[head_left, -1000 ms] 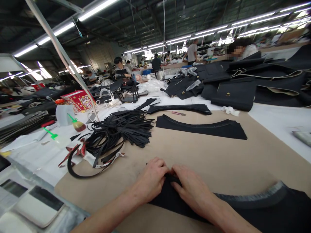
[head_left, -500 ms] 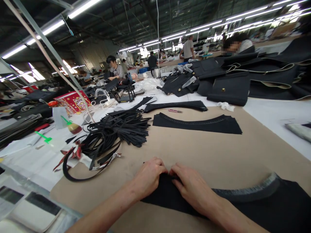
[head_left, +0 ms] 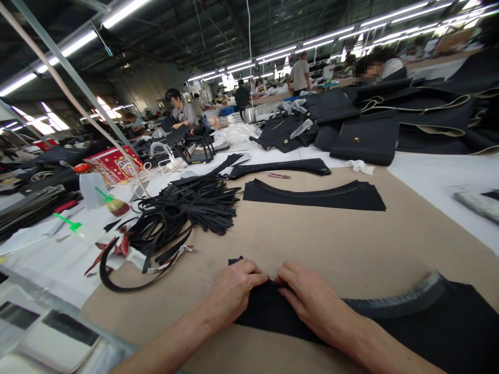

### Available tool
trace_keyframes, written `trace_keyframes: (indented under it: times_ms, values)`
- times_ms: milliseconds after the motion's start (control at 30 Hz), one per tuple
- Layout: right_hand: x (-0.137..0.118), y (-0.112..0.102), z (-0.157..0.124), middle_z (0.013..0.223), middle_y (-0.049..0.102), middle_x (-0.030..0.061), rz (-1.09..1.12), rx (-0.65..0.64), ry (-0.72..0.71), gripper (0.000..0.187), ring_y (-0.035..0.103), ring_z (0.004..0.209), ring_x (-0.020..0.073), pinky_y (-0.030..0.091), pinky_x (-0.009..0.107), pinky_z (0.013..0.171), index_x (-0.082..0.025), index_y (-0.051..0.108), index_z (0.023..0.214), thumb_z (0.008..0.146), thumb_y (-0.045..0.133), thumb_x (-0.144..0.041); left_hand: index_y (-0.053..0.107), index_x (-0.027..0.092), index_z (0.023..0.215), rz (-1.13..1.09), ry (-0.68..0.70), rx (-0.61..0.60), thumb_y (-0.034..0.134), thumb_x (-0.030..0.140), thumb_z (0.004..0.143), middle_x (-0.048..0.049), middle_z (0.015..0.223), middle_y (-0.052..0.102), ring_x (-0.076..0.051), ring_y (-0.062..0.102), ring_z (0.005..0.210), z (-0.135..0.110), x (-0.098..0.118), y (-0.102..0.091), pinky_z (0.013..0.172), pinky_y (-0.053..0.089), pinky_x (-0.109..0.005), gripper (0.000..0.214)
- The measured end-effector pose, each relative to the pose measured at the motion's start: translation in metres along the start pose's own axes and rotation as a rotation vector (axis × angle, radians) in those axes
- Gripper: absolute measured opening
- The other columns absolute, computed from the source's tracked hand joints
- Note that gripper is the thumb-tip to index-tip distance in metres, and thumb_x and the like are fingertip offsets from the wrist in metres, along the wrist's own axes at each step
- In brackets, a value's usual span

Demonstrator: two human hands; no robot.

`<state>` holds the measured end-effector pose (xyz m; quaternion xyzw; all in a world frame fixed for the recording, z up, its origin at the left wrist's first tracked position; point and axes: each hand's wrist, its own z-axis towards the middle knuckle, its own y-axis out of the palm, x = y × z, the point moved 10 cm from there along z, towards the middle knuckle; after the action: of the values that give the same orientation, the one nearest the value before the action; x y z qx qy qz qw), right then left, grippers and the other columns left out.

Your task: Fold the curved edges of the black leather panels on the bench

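Note:
A long black fabric piece [head_left: 460, 322] lies across the near part of the table, with a folded, greyish band along its curved upper edge at the right. My left hand [head_left: 237, 285] has its fingers closed on that edge near the piece's left end. Just to its right, my right hand [head_left: 304, 291] pinches the same edge, with a small gap between the two hands. The piece's left corner shows beyond my left fingers. Farther back lies a similar black curved piece [head_left: 315, 198], flat, with a rough line along its curve.
Brown paper [head_left: 195, 291] covers the table. A heap of black strips [head_left: 187, 208] lies at left, near a glue bottle [head_left: 116, 205]. Red thread snips [head_left: 279, 176] lie by stacked black pieces [head_left: 280, 168]. Black bags [head_left: 366, 137] stand behind; other people work farther off.
My left hand has shifted slightly along the edge, and the black piece's left corner now shows more. The right hand still pinches the edge, almost in the same place.

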<state>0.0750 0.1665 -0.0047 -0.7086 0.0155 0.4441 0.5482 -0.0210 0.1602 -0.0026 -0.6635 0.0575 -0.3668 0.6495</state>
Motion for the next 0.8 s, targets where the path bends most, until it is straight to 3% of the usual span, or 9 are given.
trace_keyframes:
  times_ms: [300,467,800]
  values:
    - [0.000,-0.003,-0.007,0.092,0.055,0.0027,0.041,0.019,-0.029,0.018,0.054,0.086,0.0180,0.041,0.029,0.076,-0.019,0.055,0.089,0.085,0.048,-0.003,0.061,0.018,0.116,-0.083,-0.056,0.079,0.037,0.003,0.089,-0.0062,0.098,0.063,-0.018,0.056,0.093,0.001,0.006,-0.008,0.083,0.048,-0.030,0.039]
    - [0.002,0.000,-0.008,0.092,0.054,0.0029,0.038,0.048,-0.039,0.019,0.053,0.085,0.0183,0.041,0.029,0.076,-0.018,0.055,0.088,0.084,0.047,-0.002,0.065,0.019,0.102,-0.025,-0.018,0.090,0.040,0.004,0.087,-0.0054,0.100,0.060,-0.020,0.053,0.096,0.003,0.020,-0.003,0.084,0.045,-0.033,0.033]
    - [0.011,-0.004,-0.008,0.087,0.055,0.0009,0.054,0.042,0.017,0.015,0.053,0.081,0.0170,0.040,0.028,0.073,-0.018,0.054,0.084,0.082,0.054,-0.004,0.066,0.024,0.108,-0.049,-0.031,0.067,0.038,0.006,0.091,-0.0031,0.093,0.060,-0.017,0.053,0.090,0.000,0.022,0.002,0.080,0.046,-0.029,0.037]
